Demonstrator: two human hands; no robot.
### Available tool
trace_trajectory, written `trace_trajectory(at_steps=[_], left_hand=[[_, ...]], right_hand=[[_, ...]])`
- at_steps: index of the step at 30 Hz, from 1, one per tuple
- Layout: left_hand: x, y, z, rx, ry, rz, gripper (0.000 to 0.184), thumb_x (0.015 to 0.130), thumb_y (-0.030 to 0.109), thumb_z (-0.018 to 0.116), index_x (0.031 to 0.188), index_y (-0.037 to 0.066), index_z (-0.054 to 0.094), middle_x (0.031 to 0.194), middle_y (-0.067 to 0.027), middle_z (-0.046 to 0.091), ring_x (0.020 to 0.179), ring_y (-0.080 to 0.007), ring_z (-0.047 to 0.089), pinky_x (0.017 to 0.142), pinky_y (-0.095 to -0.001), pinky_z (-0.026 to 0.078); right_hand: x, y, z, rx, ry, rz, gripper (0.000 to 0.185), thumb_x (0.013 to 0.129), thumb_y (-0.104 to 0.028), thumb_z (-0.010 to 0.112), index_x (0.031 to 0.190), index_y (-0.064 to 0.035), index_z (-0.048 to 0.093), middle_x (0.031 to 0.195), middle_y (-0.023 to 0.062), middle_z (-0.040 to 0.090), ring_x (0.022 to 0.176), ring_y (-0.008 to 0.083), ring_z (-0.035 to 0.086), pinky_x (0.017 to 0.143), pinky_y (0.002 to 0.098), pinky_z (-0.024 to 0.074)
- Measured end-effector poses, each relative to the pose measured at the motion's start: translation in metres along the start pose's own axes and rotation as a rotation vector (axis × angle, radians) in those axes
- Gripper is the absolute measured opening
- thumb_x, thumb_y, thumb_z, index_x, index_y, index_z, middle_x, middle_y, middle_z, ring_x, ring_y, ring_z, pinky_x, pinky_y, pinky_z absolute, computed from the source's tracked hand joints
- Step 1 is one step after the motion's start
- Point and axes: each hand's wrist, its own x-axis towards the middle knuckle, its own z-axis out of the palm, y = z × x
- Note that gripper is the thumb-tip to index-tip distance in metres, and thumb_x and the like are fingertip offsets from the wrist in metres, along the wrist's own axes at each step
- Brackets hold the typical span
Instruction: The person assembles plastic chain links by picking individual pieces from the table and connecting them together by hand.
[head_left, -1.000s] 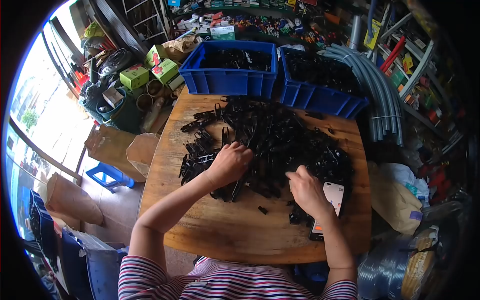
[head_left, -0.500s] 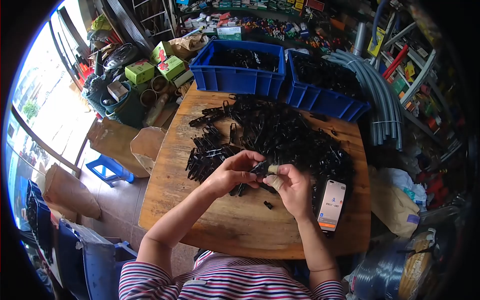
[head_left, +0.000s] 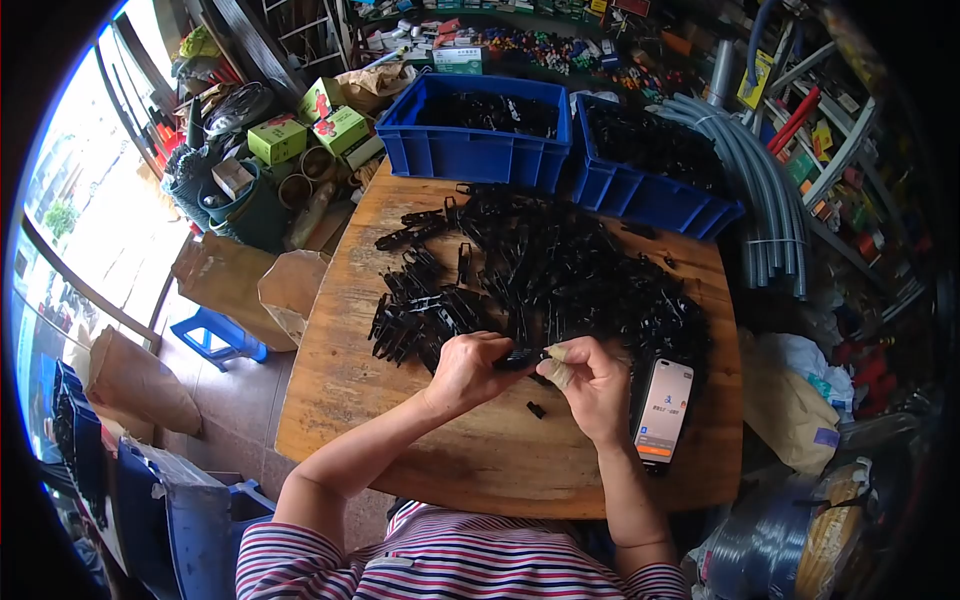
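A black plastic part (head_left: 519,357) is held in my left hand (head_left: 468,374), its fingers closed around one end. My right hand (head_left: 592,388) is pinched at the other end of that part, with tan tape wrapped on the thumb and index finger; a small dark bit shows at its fingertips, too small to name. Beyond both hands spreads a big heap of similar black plastic parts (head_left: 560,265) on the wooden table (head_left: 400,455). One small loose black piece (head_left: 536,409) lies on the wood just below my hands.
Two blue crates holding black parts, a left crate (head_left: 475,157) and a right crate (head_left: 650,205), stand at the table's far edge. A lit phone (head_left: 664,412) lies by my right forearm. Grey pipes (head_left: 765,215) lean at right; a blue stool (head_left: 222,338) stands on the floor at left.
My left hand has turned over and dropped slightly, its back now facing up. My right hand has moved a little toward me and still pinches at the part.
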Motion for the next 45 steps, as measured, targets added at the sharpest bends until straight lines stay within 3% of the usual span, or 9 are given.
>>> trace_trajectory(at_steps=[4,12,20,23,28,31,39,43,45], left_hand=[[-0.002,-0.002,-0.001,0.006,0.021,0.092,0.033,0.063,0.023,0.079,0.061,0.002,0.054,0.058,-0.0109,0.051,0.056,-0.0300,0.054,0.049,-0.0381,0.043],[-0.006,-0.017,-0.007,0.042,-0.102,0.289,0.022,0.064,0.019,0.074,0.063,0.005,0.057,0.057,-0.0080,0.054,0.053,-0.0273,0.057,0.048,-0.0360,0.045],[-0.014,-0.004,-0.006,0.116,-0.172,0.189,0.021,0.064,0.027,0.071,0.071,0.008,0.063,0.061,-0.0092,0.060,0.057,-0.0283,0.061,0.051,-0.0374,0.048],[-0.005,0.005,-0.013,0.077,-0.199,0.065,0.021,0.066,0.026,0.071,0.069,0.007,0.063,0.061,-0.0109,0.060,0.058,-0.0298,0.061,0.052,-0.0389,0.049],[-0.006,0.007,-0.003,0.202,-0.297,-0.018,0.018,0.069,0.024,0.067,0.072,0.007,0.066,0.063,-0.0143,0.061,0.061,-0.0332,0.062,0.054,-0.0405,0.050],[-0.004,0.014,-0.002,0.304,-0.307,-0.110,0.018,0.065,0.024,0.066,0.066,0.005,0.064,0.062,-0.0159,0.061,0.061,-0.0336,0.063,0.056,-0.0421,0.051],[0.007,0.003,0.007,0.296,-0.493,-0.152,0.020,0.064,0.023,0.060,0.064,0.003,0.065,0.063,-0.0170,0.062,0.064,-0.0342,0.064,0.059,-0.0421,0.053],[0.013,0.008,0.006,0.336,-0.567,-0.134,0.022,0.065,0.024,0.061,0.064,0.003,0.065,0.064,-0.0177,0.062,0.065,-0.0349,0.064,0.060,-0.0430,0.052],[0.010,0.010,0.006,0.324,-0.605,-0.116,0.024,0.066,0.027,0.063,0.065,0.003,0.065,0.065,-0.0182,0.062,0.066,-0.0354,0.064,0.060,-0.0432,0.052]], right_hand=[[0.002,-0.009,-0.005,-0.170,-0.106,0.014,0.015,0.079,0.002,0.069,0.079,0.0014,0.054,0.085,0.0053,0.062,0.078,0.0087,0.058,0.071,0.0229,0.0491],[0.000,-0.012,-0.009,-0.291,-0.395,0.021,0.021,0.086,-0.006,0.062,0.104,0.0053,0.061,0.078,0.0100,0.058,0.065,0.0156,0.060,0.057,0.0266,0.0476],[-0.014,-0.011,-0.010,-0.185,-0.407,0.092,0.025,0.088,-0.005,0.059,0.109,0.0092,0.057,0.085,0.0098,0.057,0.068,0.0162,0.062,0.059,0.0240,0.0483],[-0.014,-0.017,0.000,-0.571,-0.334,-0.184,0.032,0.086,-0.005,0.060,0.115,0.0084,0.054,0.089,0.0106,0.054,0.071,0.0196,0.060,0.061,0.0253,0.0489],[-0.007,-0.011,0.000,-1.165,-0.447,-0.588,0.021,0.081,-0.001,0.055,0.099,0.0095,0.058,0.078,0.0100,0.048,0.065,0.0192,0.057,0.058,0.0282,0.0503],[0.001,-0.010,-0.002,-1.282,-0.531,-0.587,0.019,0.081,-0.001,0.055,0.096,0.0086,0.059,0.075,0.0086,0.048,0.062,0.0179,0.055,0.054,0.0268,0.0496],[0.018,0.002,-0.020,-0.878,-0.677,-0.410,0.010,0.078,0.001,0.052,0.086,0.0048,0.057,0.081,0.0133,0.052,0.067,0.0259,0.061,0.059,0.0323,0.0518],[0.013,-0.009,-0.011,-1.268,-0.695,-0.561,0.003,0.073,0.001,0.055,0.075,0.0013,0.056,0.074,0.0114,0.052,0.061,0.0196,0.061,0.054,0.0288,0.0532],[0.005,-0.003,-0.007,-1.252,-0.741,-0.539,0.007,0.074,-0.002,0.056,0.079,0.0032,0.058,0.075,0.0122,0.054,0.061,0.0205,0.060,0.055,0.0300,0.0535]])
